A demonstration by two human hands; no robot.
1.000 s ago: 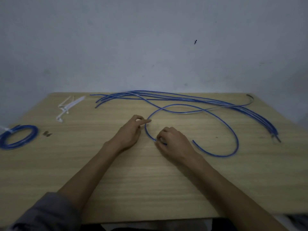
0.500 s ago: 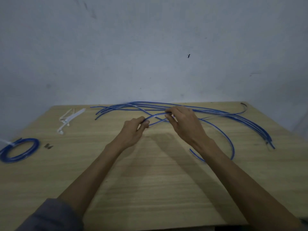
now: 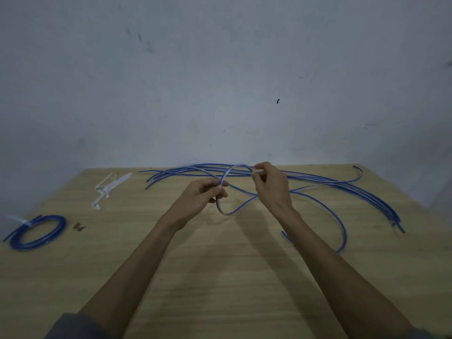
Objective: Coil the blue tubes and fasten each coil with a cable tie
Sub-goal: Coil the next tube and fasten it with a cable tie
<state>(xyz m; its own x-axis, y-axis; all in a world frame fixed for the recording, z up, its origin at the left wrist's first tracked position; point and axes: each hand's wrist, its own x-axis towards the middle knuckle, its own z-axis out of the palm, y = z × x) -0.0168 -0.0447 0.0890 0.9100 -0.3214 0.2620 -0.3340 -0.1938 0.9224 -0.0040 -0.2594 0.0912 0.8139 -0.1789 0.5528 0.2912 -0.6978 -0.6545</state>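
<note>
Both hands up over the middle of the tabletop, working one blue tube. Left hand: fingers curled in, pinching the tube where a small loop starts. From that pinch the tube arcs up and right to the right hand, whose thumb and forefinger pinch it at the top of the arc, other fingers loosely curled behind. Below the left fingers the tube dips in a U just above the wood, rises to the right, passes under the right wrist, then swings out in a wide curve on the tabletop, its free end lying close beside the right forearm.

Loose tube bundle lies along the far edge, fanning from behind the hands to the right edge, ends pointing down-right. The held tube crosses in front of it; can't tell if they touch.

Far left: finished coil, flat, with a white tie sticking out at its upper left. Small dark bit just right of it, too small to identify. White cable ties in a loose pile at the far left corner, well apart from both hands.
</note>
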